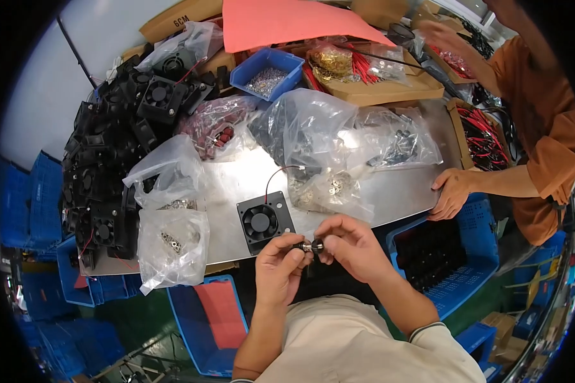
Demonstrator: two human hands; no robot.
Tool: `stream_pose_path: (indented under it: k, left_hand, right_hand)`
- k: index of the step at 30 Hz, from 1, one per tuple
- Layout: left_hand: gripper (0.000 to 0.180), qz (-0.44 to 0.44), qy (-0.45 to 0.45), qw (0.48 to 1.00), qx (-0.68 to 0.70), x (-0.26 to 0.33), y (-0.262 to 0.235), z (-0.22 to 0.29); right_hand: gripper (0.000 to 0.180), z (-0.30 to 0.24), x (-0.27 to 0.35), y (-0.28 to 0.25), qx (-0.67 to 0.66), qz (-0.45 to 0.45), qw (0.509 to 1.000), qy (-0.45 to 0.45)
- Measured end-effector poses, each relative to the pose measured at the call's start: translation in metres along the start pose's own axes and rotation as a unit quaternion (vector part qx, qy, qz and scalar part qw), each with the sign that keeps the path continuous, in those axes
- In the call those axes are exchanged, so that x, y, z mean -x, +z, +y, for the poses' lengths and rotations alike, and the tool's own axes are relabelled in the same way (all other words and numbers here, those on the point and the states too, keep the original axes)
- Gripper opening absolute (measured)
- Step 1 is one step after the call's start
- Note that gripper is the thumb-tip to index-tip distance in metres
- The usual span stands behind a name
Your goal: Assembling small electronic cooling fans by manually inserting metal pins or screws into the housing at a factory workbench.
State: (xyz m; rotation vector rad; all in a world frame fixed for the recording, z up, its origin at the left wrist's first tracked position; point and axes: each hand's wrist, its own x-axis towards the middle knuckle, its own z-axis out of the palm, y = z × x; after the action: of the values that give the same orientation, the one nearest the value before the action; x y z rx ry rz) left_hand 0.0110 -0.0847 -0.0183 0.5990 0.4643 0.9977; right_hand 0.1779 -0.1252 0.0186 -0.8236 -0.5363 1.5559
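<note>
Between my two hands, just off the table's front edge, is a small black-and-metal post (309,246), apparently a terminal; its exact kind is too small to tell. My left hand (278,270) pinches its left end with thumb and fingers. The fingertips of my right hand (356,249) are closed on its black right end. Directly beyond my left hand lies a square black fan plate (260,220) with a round fan in it and holes along its right side. A thin wire (268,182) runs from its far edge to a small white plug.
Black fan units (108,147) are heaped at the left. Clear bags of small metal parts (172,242) and washers (332,188) lie on the metal table (227,191). A blue bin (268,73) stands behind. At right, a co-worker's hand (450,195) rests on the table edge.
</note>
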Motion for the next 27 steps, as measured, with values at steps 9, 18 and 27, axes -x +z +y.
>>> stream_pose_path:
  k: [9, 18, 27]
  left_hand:
    - [0.025, 0.029, -0.098, 0.994, 0.029, 0.006, 0.017, 0.001]
    - [0.035, 0.010, 0.047, 0.910, -0.411, 0.005, 0.019, 0.029]
    - [0.062, -0.139, 0.124, 0.570, -0.800, -0.045, 0.000, 0.098]
  right_hand:
    - [0.032, -0.007, 0.008, 0.008, 0.397, 0.001, 0.895, -0.201]
    - [0.031, -0.003, 0.005, -0.001, 0.367, 0.002, 0.909, -0.196]
    - [0.027, 0.004, -0.007, -0.010, 0.557, 0.035, 0.791, -0.249]
